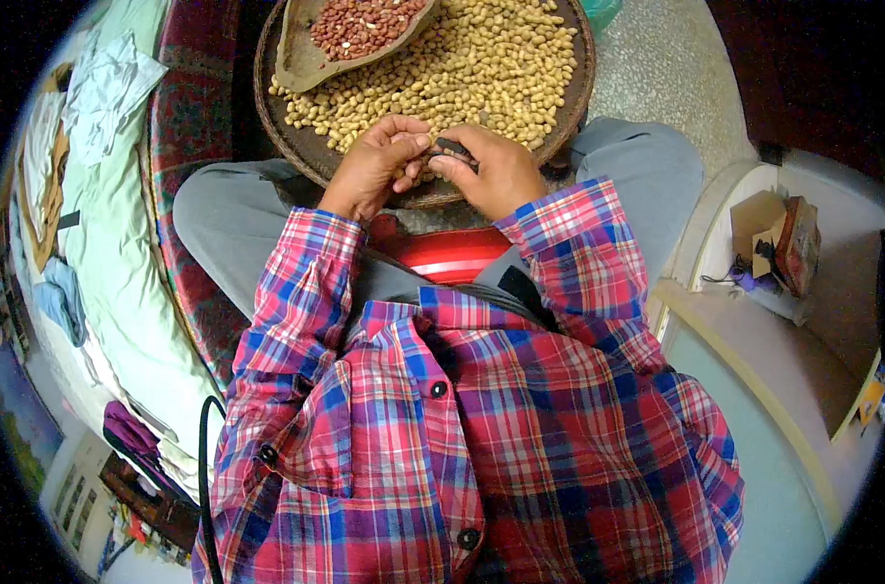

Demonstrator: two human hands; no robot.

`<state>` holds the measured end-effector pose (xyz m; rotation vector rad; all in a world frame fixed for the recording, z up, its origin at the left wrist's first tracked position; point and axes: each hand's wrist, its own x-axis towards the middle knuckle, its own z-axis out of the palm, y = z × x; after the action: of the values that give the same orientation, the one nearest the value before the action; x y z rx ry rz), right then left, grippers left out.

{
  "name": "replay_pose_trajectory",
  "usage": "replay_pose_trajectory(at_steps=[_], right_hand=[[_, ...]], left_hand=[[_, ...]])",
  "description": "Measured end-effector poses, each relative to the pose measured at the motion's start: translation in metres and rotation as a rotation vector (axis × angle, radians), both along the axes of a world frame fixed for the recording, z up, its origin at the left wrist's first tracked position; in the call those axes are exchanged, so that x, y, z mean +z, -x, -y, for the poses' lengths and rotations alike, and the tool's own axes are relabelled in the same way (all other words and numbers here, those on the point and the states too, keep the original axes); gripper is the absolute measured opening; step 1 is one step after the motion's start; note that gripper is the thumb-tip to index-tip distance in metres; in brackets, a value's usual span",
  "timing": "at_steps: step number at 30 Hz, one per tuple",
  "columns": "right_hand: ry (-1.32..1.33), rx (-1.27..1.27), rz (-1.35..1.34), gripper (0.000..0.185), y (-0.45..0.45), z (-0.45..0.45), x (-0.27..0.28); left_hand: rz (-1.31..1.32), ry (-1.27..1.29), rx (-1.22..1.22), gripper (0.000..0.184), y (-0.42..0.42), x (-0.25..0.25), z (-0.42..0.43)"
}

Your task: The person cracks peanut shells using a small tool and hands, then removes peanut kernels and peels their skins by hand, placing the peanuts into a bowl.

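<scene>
A: What could go wrong around that round tray (301, 146)?
B: A bump from a knee (204, 209) could jolt it and tip the scoop (294, 60) at its far left, dropping the red shelled peanuts (364, 27) among the unshelled peanuts (505, 58).
A: And the hands?
B: Both are curled over the near rim, close together. The right hand (504, 173) is closed, pinching a small dark tool (456, 148); a loose grip could let it slip into the other fingers.
A: The left hand (366, 167)?
B: Thumb and forefinger are drawn together beside the tool, other fingers bent. Whether they pinch a peanut, I can't tell; it's too small.
</scene>
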<state>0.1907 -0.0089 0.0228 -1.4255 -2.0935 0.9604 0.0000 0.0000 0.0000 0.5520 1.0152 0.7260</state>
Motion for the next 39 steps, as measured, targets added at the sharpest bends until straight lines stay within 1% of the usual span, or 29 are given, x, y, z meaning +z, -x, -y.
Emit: replay_pose_trajectory(at_steps=[2, 3, 5, 9, 11, 15, 18, 20, 21, 23, 26, 32, 36, 38, 39], right_hand=[[0.054, -0.084, -0.071, 0.031, 0.0, -0.001, -0.003], [0.049, -0.084, -0.065, 0.031, -0.003, -0.004, -0.007], [0.145, -0.122, -0.194, 0.032, -0.003, -0.007, -0.012], [0.083, -0.081, -0.213, 0.031, -0.005, -0.006, -0.013], [0.132, -0.048, -0.143, 0.033, -0.005, -0.005, -0.016], [0.096, -0.008, -0.14, 0.034, -0.004, -0.005, -0.011], [0.102, 0.022, -0.07, 0.029, -0.004, -0.004, -0.006], [-0.011, 0.019, -0.028, 0.031, -0.003, -0.004, -0.012], [-0.011, 0.019, -0.029, 0.031, -0.002, -0.004, -0.011], [-0.05, 0.009, 0.096, 0.029, 0.001, -0.002, -0.008], [-0.076, 0.014, 0.12, 0.026, 0.002, 0.0, -0.005], [-0.023, 0.032, 0.171, 0.03, 0.003, 0.0, 0.0], [0.019, 0.053, 0.188, 0.031, 0.002, 0.001, -0.003], [-0.02, -0.086, 0.01, 0.035, 0.002, 0.001, -0.007], [-0.019, -0.084, 0.01, 0.035, 0.0, -0.002, -0.008]], left_hand=[[-0.045, -0.025, 0.012, 0.019, -0.001, 0.002, 0.0], [-0.04, -0.03, 0.012, 0.019, -0.003, 0.001, -0.001], [-0.041, -0.006, 0.028, 0.017, -0.004, 0.008, -0.002], [-0.007, 0.009, -0.001, 0.017, -0.004, 0.008, -0.002], [0.025, 0.004, -0.043, 0.017, -0.004, 0.006, -0.001], [0.029, -0.037, -0.047, 0.017, -0.004, 0.009, 0.001], [0.052, -0.019, -0.062, 0.014, -0.002, 0.008, 0.0], [0.072, -0.002, -0.054, 0.013, -0.002, 0.008, 0.001], [0.072, -0.002, -0.054, 0.013, -0.002, 0.007, 0.001], [0.11, 0.024, -0.069, 0.011, -0.001, 0.002, 0.001], [0.127, 0.069, -0.033, 0.009, -0.003, 0.006, 0.002], [0.161, 0.066, -0.052, 0.009, -0.004, 0.0, 0.005], [0.084, 0.036, -0.071, 0.008, -0.004, 0.001, 0.004], [0.041, -0.031, -0.007, 0.013, -0.003, 0.01, 0.0], [0.04, -0.03, -0.004, 0.013, 0.001, 0.008, -0.001]])
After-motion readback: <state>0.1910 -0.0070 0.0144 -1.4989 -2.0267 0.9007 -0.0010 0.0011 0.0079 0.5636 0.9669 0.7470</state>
